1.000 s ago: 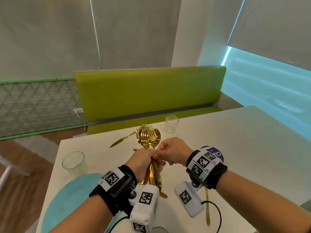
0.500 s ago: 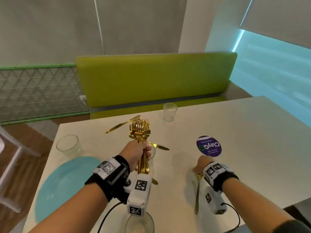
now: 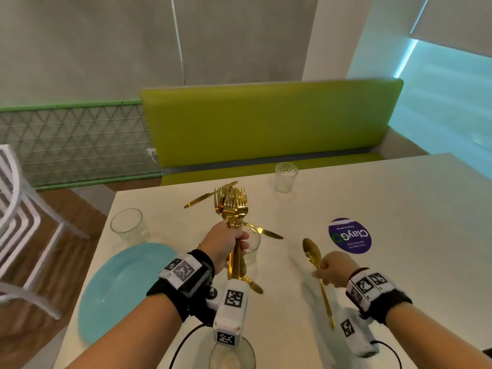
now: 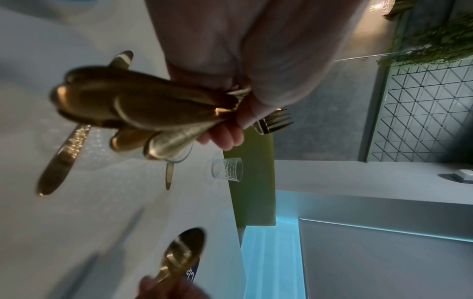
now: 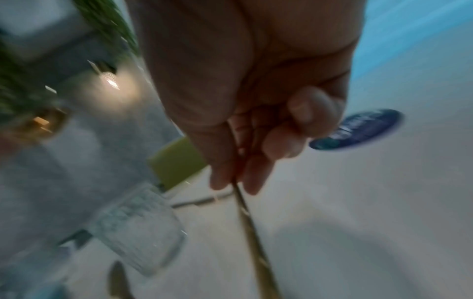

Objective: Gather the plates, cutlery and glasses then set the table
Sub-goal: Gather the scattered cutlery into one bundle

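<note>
A pale, smooth rectangular table [image 3: 372, 209] fills the near part of the room; behind its far edge runs a lime-green upholstered bench [image 3: 266, 123] against grey wall panels, with a white slatted chair [image 3: 16, 209] at the left over brown wooden flooring. A round purple sticker [image 3: 349, 235] lies flat on the table's right half.

The left hand [image 3: 226, 245] is clenched round a bundle of gold forks and spoons [image 3: 233, 209], held above the table's middle, long axis upright, tines pointing up and away. The right hand [image 3: 332, 267] pinches the thin handle of a single gold spoon [image 3: 312, 253] near the right, its bowl pointing far and up, its handle slanting back toward the near edge.

Two gold knives [image 3: 210, 194] lie on the table beyond the bundle. A round turquoise plate [image 3: 117, 288] sits near left, a clear patterned tumbler [image 3: 129, 226] just beyond it, and another clear tumbler [image 3: 285, 177] near the far edge.
</note>
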Demonstrator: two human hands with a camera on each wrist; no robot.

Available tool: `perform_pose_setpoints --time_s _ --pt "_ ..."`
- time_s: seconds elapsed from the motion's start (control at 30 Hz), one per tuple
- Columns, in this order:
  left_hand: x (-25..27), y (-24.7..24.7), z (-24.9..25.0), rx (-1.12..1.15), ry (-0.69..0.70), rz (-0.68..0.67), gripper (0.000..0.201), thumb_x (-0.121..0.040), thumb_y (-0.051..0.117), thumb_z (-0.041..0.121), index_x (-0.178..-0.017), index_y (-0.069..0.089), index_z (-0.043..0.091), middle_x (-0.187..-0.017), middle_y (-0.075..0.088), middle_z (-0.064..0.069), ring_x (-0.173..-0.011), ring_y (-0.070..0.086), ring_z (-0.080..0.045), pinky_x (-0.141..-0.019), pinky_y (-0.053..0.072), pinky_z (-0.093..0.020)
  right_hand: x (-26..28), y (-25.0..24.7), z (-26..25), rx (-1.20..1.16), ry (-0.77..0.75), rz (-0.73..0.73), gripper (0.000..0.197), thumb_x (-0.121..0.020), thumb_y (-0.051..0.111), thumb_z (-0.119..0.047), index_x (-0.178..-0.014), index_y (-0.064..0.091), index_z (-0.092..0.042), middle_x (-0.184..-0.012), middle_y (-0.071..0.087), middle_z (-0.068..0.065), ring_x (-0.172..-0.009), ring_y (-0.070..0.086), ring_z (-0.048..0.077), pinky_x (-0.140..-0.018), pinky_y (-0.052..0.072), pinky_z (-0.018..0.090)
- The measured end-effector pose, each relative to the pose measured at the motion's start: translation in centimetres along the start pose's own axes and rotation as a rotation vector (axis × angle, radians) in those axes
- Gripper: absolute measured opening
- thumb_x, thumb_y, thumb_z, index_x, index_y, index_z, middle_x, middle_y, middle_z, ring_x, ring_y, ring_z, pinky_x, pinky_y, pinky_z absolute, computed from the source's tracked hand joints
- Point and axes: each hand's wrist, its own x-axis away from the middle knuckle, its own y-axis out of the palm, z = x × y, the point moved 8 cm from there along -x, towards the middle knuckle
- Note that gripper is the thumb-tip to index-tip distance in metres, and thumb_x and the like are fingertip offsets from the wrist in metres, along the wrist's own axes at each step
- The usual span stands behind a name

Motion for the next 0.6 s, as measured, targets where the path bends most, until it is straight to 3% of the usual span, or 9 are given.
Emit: perform_pose_setpoints --time_s 0.07,0.23,0.37,0.5,0.6 --pt "0.1 0.0 0.4 0.000 0.009 -0.005 0.014 -0.097 0.040 0.006 -0.088 0.050 0.009 -0.080 0.054 -0.007 -0.066 0.053 -0.015 -0.063 0.048 -0.026 2.1 -3.5 -4.0 -0.115 -0.165 0.031 0.024 -0.089 0.060 -0.036 -0.074 0.064 -0.017 -0.069 0.061 -0.008 -0.064 0.054 0.006 -0.068 0.047 0.019" --pt "0.5 -0.3 1.6 -0.042 0.026 -0.035 0.018 -0.097 0.040 0.010 -0.099 0.055 0.001 -0.080 0.062 -0.010 -0.067 0.059 -0.014 -0.056 0.047 -0.022 5.8 -9.7 -13.8 -0.310 -0.435 0.083 0.026 -0.088 0.062 -0.034 -0.066 0.060 -0.019 -0.066 0.061 -0.008 -0.056 0.049 0.004 -0.059 0.042 0.018" --pt "0.7 -1.4 2.7 0.010 0.056 -0.068 0.022 -0.097 0.039 0.008 -0.109 0.054 -0.003 -0.083 0.064 -0.013 -0.065 0.063 -0.016 -0.046 0.051 -0.019 5.2 -10.1 -18.4 -0.430 -0.455 0.036 0.028 -0.085 0.066 -0.035 -0.063 0.061 -0.018 -0.063 0.060 -0.006 -0.050 0.044 0.007 -0.051 0.039 0.018" --pt "0.7 -3.2 3.1 0.073 0.082 -0.101 0.019 -0.097 0.039 0.006 -0.094 0.058 0.006 -0.082 0.066 -0.011 -0.073 0.066 -0.019 -0.059 0.055 -0.025 3.7 -8.4 -20.7 -0.521 -0.418 -0.014 0.033 -0.084 0.068 -0.035 -0.057 0.060 -0.018 -0.061 0.059 -0.002 -0.046 0.040 0.010 -0.046 0.034 0.020" --pt "0.4 -4.8 2.8 0.084 0.083 -0.101 0.018 -0.097 0.039 0.004 -0.093 0.057 0.007 -0.084 0.064 -0.011 -0.074 0.064 -0.020 -0.069 0.054 -0.030 3.3 -7.0 -22.4 -0.533 -0.415 -0.021 0.032 -0.084 0.067 -0.035 -0.059 0.061 -0.017 -0.059 0.059 -0.003 -0.044 0.040 0.008 -0.045 0.034 0.019"
